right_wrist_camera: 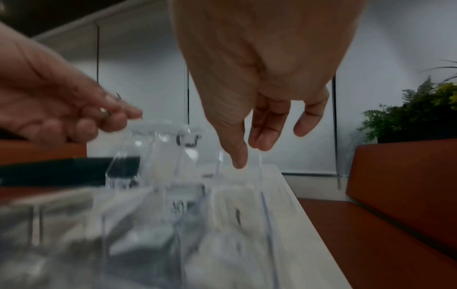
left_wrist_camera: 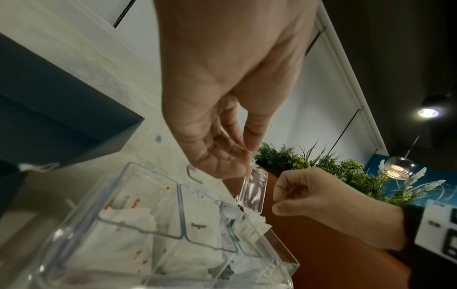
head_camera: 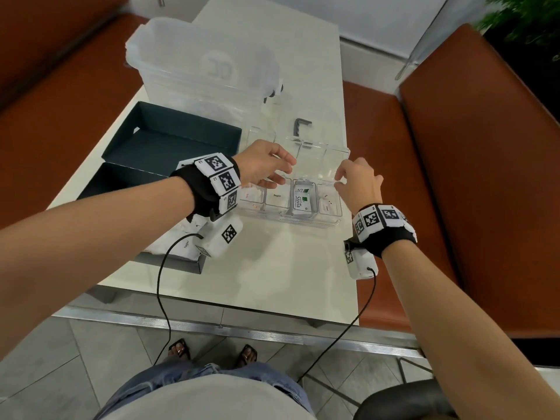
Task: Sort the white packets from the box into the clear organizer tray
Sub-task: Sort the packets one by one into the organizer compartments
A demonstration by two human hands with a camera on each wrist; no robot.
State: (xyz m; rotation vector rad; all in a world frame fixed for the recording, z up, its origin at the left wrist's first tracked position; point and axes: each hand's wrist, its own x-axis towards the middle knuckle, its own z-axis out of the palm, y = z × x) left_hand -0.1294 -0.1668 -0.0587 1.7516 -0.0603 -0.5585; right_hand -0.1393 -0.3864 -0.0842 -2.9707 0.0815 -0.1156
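Clear plastic is what both my hands are busy with: the organizer tray (head_camera: pixel 330 221) sits on the tabletop (head_camera: pixel 272 268) just right of the dark box (head_camera: pixel 169 147), and its four front compartments already hold white packets (head_camera: pixel 277 197). I can read "Sugar" on one, and a Stevia packet (head_camera: pixel 301 200) lies in the next compartment to the right.

My left hand (head_camera: pixel 263 168) hovers over the tray with its fingers loosely extended toward a small clear lid (left_wrist_camera: pixel 254 187) that stands tilted up on its hinge. From the left wrist view my fingertips (left_wrist_camera: pixel 237 162) look to be at the lid's top edge, but I cannot tell whether they really pinch it or only touch it. My right hand (head_camera: pixel 357 183) hangs over the tray's right end, thumb and forefinger drawn close together in a narrow grip; I see nothing held between them, though the right wrist view is too blurred to settle it.

I judge the sorting itself to be far along, and the step in hand to be dealing with the compartment lids. A few packets (head_camera: pixel 185 247) seem to remain in the near box under my left wrist. Next I need either to swing the raised lid down squarely over its compartment, or to keep it clear while another packet goes in.
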